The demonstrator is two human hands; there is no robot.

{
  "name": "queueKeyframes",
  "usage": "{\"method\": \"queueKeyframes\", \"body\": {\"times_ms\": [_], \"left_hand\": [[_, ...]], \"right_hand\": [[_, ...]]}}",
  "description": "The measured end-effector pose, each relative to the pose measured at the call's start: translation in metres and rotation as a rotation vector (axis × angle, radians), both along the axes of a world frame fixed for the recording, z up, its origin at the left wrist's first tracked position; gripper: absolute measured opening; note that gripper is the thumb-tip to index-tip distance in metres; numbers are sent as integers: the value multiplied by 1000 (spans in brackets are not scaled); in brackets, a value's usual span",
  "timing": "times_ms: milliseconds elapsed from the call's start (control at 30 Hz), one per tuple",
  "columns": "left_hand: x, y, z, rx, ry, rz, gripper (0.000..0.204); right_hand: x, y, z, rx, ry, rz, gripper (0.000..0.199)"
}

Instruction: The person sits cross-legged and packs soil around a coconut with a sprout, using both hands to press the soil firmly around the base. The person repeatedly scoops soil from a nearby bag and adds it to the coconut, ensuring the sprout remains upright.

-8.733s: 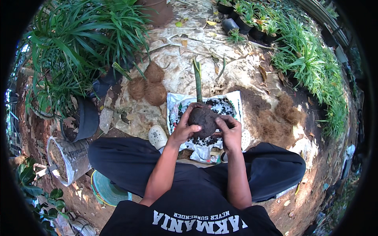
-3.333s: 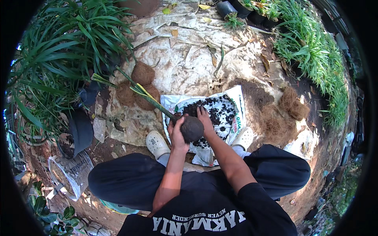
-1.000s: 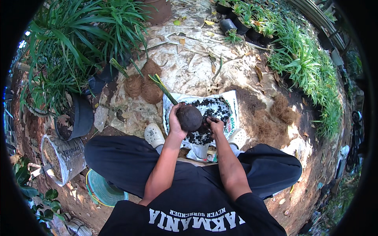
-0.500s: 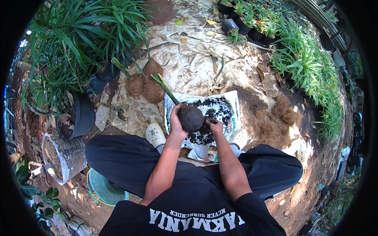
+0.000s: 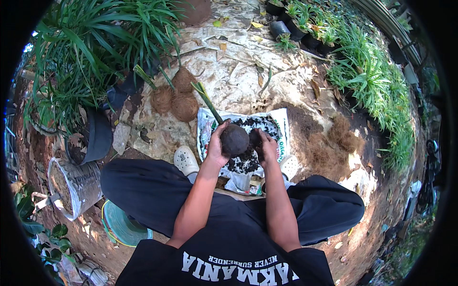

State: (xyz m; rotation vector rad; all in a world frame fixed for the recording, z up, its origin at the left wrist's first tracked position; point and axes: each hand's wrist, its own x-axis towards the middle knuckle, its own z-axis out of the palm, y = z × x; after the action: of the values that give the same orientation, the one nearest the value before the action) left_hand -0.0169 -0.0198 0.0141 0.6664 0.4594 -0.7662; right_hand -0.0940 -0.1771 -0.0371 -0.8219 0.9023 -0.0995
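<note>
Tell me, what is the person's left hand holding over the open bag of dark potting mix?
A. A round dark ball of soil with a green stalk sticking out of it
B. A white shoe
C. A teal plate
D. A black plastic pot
A: the left hand cups a round dark soil ball with a green stalk slanting up from it, above the open bag.

The soil ball (image 5: 234, 139) was dark brown with a green stalk (image 5: 206, 100). The bag (image 5: 281, 129) was white, black soil (image 5: 243, 159) speckling it. The clogs (image 5: 185, 160) were white.
</note>
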Motion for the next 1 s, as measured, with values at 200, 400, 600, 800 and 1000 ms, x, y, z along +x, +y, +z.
{"method": "queueKeyframes", "body": {"times_ms": [200, 400, 600, 800, 1000], "left_hand": [[2, 0, -7, -83, 57, -62, 37], [2, 1, -16, -49, -133, -98, 36], [0, 5, -12, -45, -251, -98, 33], [3, 2, -4, -268, -249, -106, 43], [2, -6, 3, 348, -483, -87, 32]], "right_hand": [[1, 20, 76, -546, -161, 75, 38], [-19, 59, 112, -1309, -278, 422, 45], [-24, 66, 123, -1436, -329, 552, 53], [-28, 44, 114, -1204, -238, 212, 61], [-28, 35, 92, -245, -83, 285, 41]]}}
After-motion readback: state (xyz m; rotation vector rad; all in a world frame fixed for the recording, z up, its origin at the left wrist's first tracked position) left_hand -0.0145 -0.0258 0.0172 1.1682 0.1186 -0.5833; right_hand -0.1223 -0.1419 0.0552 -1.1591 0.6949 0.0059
